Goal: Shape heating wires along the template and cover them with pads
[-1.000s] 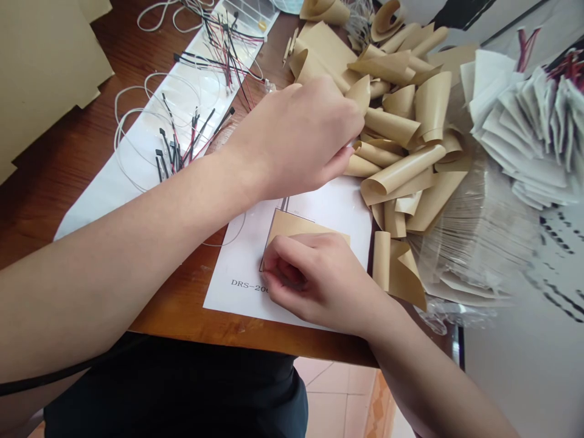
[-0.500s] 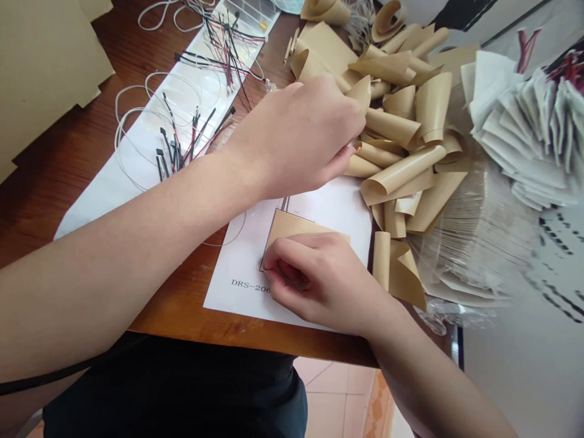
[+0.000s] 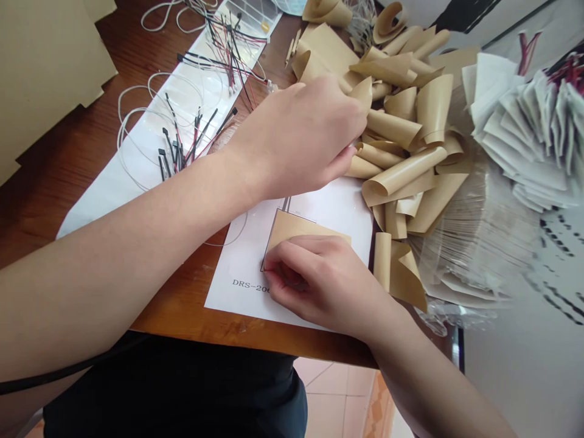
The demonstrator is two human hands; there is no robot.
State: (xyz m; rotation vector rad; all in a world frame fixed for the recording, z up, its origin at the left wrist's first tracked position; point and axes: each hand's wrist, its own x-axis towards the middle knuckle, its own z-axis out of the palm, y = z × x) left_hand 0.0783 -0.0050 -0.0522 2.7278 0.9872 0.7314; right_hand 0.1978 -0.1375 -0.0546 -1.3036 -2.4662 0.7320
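A right hand, fingers closed, presses on a tan rectangular sheet lying on white printed paper near the front edge of a wooden table. A half-curled left hand hangs over a heap of curled tan sheets; whether it grips anything cannot be told.

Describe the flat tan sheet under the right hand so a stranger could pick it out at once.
At the front edge of the wooden table lies a white printed paper with a DRS label. On it sits a tan sheet, partly covered by the right hand. Unlike the curled tan sheets heaped just beyond the paper, it lies flat.
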